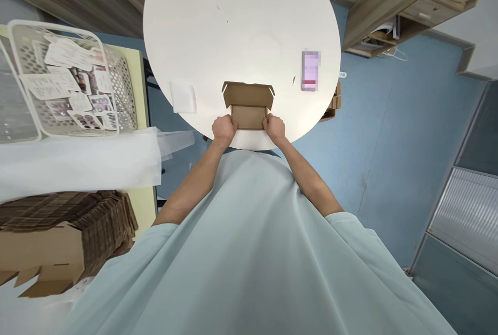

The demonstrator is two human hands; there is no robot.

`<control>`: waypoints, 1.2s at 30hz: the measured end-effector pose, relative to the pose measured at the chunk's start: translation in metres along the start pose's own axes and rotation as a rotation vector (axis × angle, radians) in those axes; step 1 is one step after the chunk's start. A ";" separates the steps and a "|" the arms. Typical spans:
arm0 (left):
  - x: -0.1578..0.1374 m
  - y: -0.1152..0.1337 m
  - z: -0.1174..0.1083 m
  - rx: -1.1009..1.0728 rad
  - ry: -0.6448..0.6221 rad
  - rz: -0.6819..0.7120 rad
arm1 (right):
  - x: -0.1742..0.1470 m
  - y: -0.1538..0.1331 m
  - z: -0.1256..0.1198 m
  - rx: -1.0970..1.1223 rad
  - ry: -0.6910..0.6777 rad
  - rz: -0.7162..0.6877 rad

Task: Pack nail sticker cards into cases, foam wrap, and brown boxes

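A small brown cardboard box (249, 117) sits near the front edge of the round white table (241, 29), its lid raised on the far side with the corner flaps spread. My left hand (224, 128) is closed on the box's left side wall. On the opposite wall, my right hand (275, 127) grips in the same way, thumb toward the inside. Nothing shows inside the box. Left of it lies a white, flat, folded sheet or pouch (183, 98). To the right is a pixelated purple rectangular item (310, 70).
At left, a pale yellow side table (143, 210) bears a white perforated basket (124, 86) of small carded packets, a roll of white wrapping (85, 164) and stacked flat cardboard boxes (101, 226). A wooden cabinet (383, 5) stands at the far right.
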State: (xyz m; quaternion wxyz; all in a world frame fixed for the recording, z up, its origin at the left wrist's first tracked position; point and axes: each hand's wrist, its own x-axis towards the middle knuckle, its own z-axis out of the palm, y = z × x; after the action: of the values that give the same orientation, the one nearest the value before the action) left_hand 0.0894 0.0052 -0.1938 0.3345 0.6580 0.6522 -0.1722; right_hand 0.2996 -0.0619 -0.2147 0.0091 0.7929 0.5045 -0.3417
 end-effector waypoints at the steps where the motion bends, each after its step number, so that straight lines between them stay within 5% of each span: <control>1: 0.000 0.000 0.000 0.006 0.002 0.006 | 0.001 -0.002 0.000 -0.021 0.001 -0.006; 13: -0.007 -0.013 -0.002 -0.031 -0.016 0.044 | -0.007 -0.016 -0.019 -0.119 -0.011 0.099; 15: -0.007 -0.029 -0.010 -0.122 0.050 0.052 | -0.014 -0.014 -0.023 -0.118 0.006 0.130; 20: 0.022 -0.086 -0.050 -0.329 0.440 -0.108 | -0.045 -0.006 -0.033 -0.049 0.064 0.181; 24: 0.054 -0.112 -0.075 -0.344 0.433 -0.280 | -0.069 -0.005 -0.035 0.033 0.072 0.234; 27: 0.065 -0.114 -0.080 -0.355 0.387 -0.330 | -0.080 -0.007 -0.037 0.074 0.083 0.248; 36: 0.061 -0.103 -0.070 -0.567 0.534 -0.288 | -0.084 -0.006 -0.050 0.134 0.138 0.140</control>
State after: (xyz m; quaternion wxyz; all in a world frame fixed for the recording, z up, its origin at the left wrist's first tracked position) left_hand -0.0205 0.0899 -0.2063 0.2940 0.4635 0.8231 0.1458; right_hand 0.2998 -0.1076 -0.1287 -0.0547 0.8467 0.4234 -0.3177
